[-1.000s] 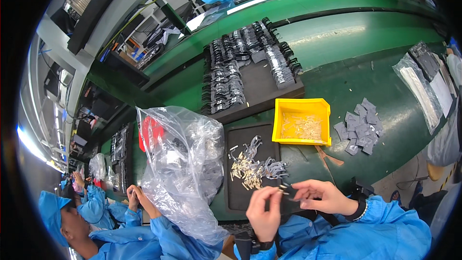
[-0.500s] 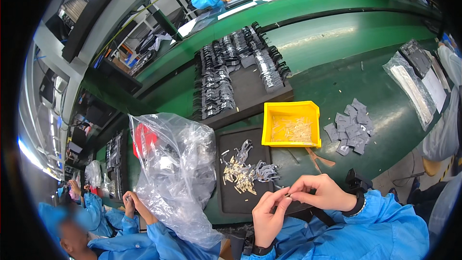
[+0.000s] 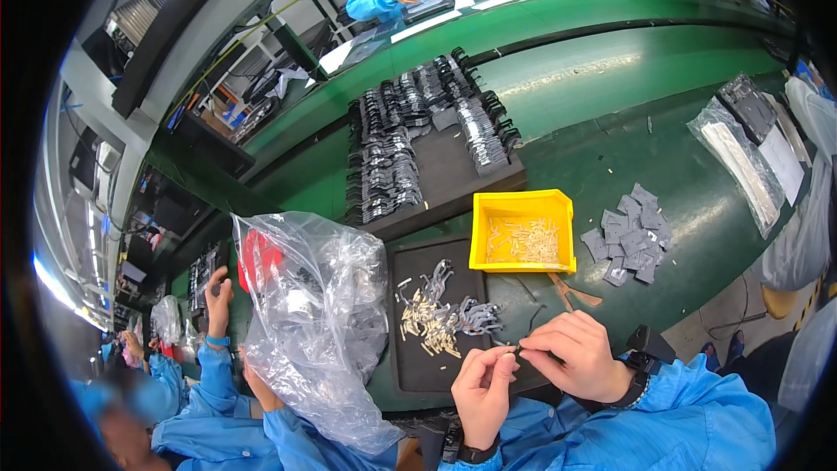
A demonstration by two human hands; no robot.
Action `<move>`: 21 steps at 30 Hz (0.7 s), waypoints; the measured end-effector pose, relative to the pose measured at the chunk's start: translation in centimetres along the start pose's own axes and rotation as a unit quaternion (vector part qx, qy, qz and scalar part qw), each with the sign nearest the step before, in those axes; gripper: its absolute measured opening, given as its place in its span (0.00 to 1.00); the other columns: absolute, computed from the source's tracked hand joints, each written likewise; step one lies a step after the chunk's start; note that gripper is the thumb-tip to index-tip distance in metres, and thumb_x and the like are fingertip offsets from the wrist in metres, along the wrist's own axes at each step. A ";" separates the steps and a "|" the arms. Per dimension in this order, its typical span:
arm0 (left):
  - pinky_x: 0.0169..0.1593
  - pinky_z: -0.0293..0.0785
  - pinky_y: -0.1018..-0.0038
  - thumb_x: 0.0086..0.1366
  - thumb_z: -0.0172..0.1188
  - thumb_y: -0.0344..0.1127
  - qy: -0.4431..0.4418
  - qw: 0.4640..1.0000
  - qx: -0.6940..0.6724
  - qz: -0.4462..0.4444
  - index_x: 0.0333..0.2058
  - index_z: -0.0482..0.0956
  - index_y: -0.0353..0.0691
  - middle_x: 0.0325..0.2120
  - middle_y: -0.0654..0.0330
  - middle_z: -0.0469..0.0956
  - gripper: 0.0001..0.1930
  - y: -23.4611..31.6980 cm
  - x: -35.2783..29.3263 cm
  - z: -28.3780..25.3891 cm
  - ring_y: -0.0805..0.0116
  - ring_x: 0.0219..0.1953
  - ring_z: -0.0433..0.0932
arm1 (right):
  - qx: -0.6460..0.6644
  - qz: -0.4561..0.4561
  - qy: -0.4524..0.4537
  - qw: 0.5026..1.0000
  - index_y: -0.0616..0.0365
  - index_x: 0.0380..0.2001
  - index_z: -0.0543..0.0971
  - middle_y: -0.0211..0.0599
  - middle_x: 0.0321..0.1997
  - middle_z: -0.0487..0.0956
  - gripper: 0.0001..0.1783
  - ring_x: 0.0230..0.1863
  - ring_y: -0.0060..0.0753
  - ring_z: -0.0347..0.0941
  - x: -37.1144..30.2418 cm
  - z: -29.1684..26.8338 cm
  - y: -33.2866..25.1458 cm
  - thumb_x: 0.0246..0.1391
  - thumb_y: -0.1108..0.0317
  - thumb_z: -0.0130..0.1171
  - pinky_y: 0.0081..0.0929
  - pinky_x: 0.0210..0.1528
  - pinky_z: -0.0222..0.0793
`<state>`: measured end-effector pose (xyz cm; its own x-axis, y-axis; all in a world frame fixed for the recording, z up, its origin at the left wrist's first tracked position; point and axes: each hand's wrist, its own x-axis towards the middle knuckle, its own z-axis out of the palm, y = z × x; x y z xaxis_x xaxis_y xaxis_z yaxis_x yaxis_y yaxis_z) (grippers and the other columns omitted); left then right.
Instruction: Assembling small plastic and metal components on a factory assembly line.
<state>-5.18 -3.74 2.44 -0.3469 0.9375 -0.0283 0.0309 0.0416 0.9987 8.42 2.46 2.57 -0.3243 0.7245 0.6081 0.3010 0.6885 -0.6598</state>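
My left hand (image 3: 482,391) and my right hand (image 3: 577,356) meet over the bench edge, thumbs and forefingers pinched together. Between the fingertips is a small dark piece (image 3: 518,349), too small to name. A thin dark strip (image 3: 534,318) shows just above my right fingers; whether it joins that piece I cannot tell. Beside my left hand lies a black tray (image 3: 413,373) with a heap of small tan pins (image 3: 426,321) and curved grey metal parts (image 3: 475,317). Beyond my hands stands a yellow bin (image 3: 567,235) holding many tan pins.
A pile of flat grey plates (image 3: 629,235) lies right of the bin, and tan-handled pliers (image 3: 575,292) in front of it. Behind stands a black foam block (image 3: 453,161) with rows of dark parts. A clear plastic bag (image 3: 323,314) bulges at left, beside a co-worker's raised hand (image 3: 218,301).
My hands stay pinched together, the right fingers tilted more downward, and the thin dark strip now shows above them. The co-worker at left has raised a hand. The view has shifted slightly.
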 end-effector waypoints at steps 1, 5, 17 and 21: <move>0.29 0.68 0.85 0.62 0.55 0.28 -0.004 1.000 -0.013 0.001 0.34 0.77 0.30 0.26 0.63 0.70 0.06 0.3 -0.1 0.2 0.79 0.26 0.72 | 0.000 0.002 -0.006 1.000 0.56 0.26 0.79 0.32 0.27 0.78 0.09 0.27 0.32 0.74 -0.2 0.0 0.1 0.37 0.74 0.66 0.25 0.27 0.62; 0.28 0.69 0.83 0.59 0.58 0.27 -0.010 0.999 0.009 0.034 0.35 0.78 0.32 0.26 0.62 0.72 0.06 0.3 0.1 0.1 0.78 0.26 0.74 | 0.012 0.003 -0.001 1.000 0.56 0.26 0.78 0.29 0.26 0.77 0.08 0.26 0.31 0.73 -0.2 0.1 0.3 0.39 0.72 0.65 0.24 0.28 0.64; 0.20 0.62 0.84 0.63 0.52 0.25 -0.009 0.999 -0.024 0.032 0.35 0.75 0.31 0.24 0.63 0.69 0.05 -0.1 0.7 -0.2 0.77 0.20 0.69 | 0.027 0.000 0.027 0.999 0.56 0.20 0.76 0.32 0.22 0.77 0.04 0.24 0.34 0.73 2.8 -1.2 1.7 0.36 0.75 0.62 0.27 0.26 0.65; 0.22 0.64 0.82 0.63 0.51 0.26 -0.043 0.992 -0.110 -0.036 0.42 0.73 0.30 0.25 0.61 0.69 0.10 -1.0 1.2 -0.8 0.76 0.21 0.68 | -0.080 -0.005 0.106 0.991 0.57 0.22 0.78 0.32 0.21 0.76 0.04 0.24 0.36 0.72 6.5 -3.0 3.3 0.38 0.74 0.62 0.28 0.28 0.66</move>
<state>-6.44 -2.91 1.43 -0.2597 0.9611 -0.0941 -0.1989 0.0422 0.9791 9.96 9.56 5.63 -0.1378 0.6969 0.7038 0.4427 0.6790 -0.5857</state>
